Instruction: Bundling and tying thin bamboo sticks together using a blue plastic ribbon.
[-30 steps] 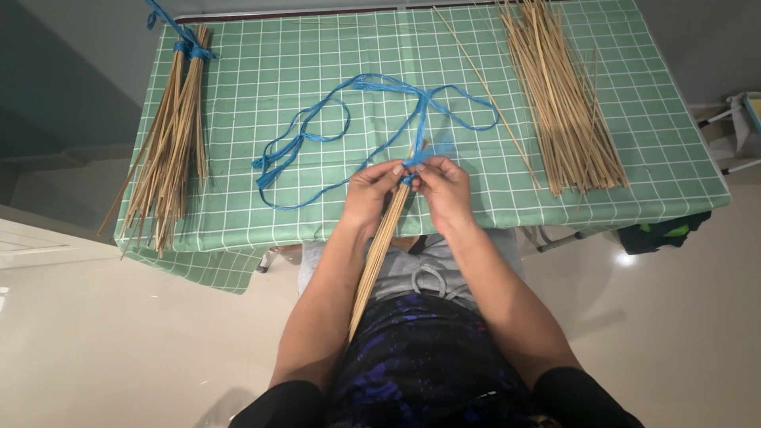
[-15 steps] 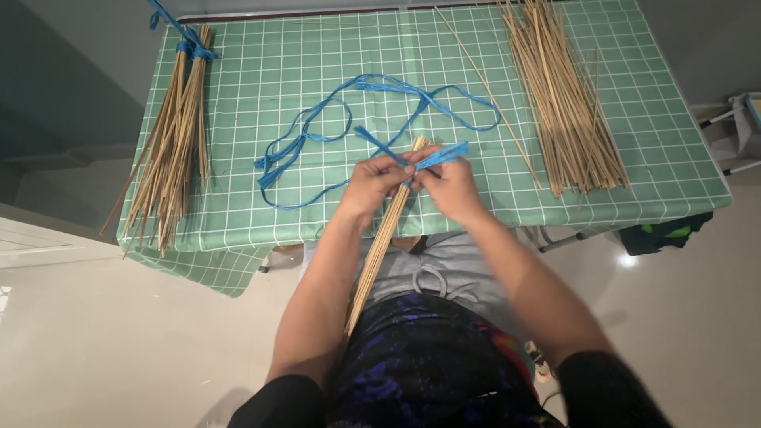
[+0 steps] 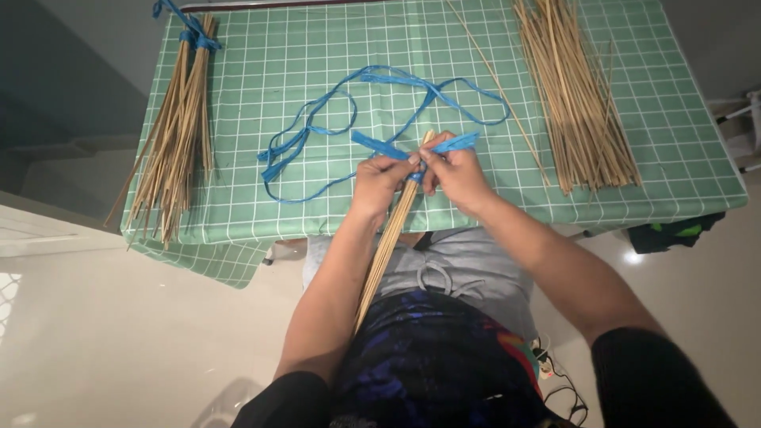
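A single head-worn camera looks steeply down from above the seated person, facing forward over the lap toward a table covered with a green grid cloth (image 3: 491,47). The view is fairly near: forearms rise from the bottom edge and the left hand (image 3: 379,181) and right hand (image 3: 460,176) meet close to the centre, at the table's near edge. The far edge of the table runs along the top of the frame, with both its left and right sides inside the picture. Pale floor (image 3: 119,349) fills the near left, a darker wall the far left corner. No second view is present to share the scene.
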